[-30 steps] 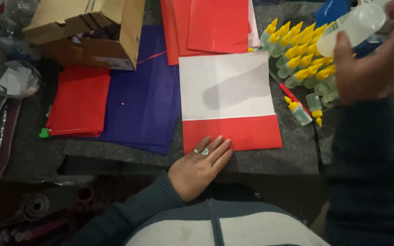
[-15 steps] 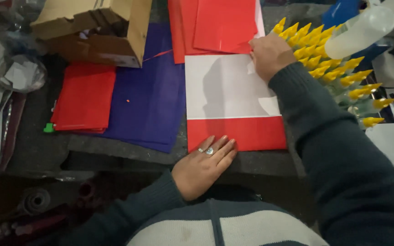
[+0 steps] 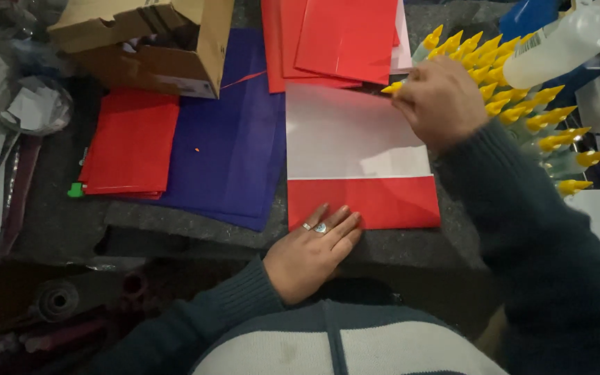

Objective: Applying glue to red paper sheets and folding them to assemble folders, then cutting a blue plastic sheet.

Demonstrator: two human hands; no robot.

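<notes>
A folded sheet, white on its upper part and red along the bottom strip (image 3: 359, 149), lies on the dark table in front of me. My left hand (image 3: 310, 253) rests flat on the sheet's lower left corner, fingers together, with rings on them. My right hand (image 3: 439, 101) is closed around a small yellow-tipped glue bottle (image 3: 392, 88), its tip touching the sheet's upper right edge. Behind that hand lies a cluster of several more yellow-tipped bottles (image 3: 522, 104).
Red sheets (image 3: 335, 38) lie at the back, blue sheets (image 3: 227, 149) and a red stack (image 3: 130, 149) to the left. An open cardboard box (image 3: 154, 42) stands at the back left. A large clear bottle (image 3: 557, 45) lies at the top right. Clutter fills the left edge.
My right hand came down from the upper right, where it held the large clear bottle, to the sheet's top right edge and now grips a small glue bottle. The left hand stayed put.
</notes>
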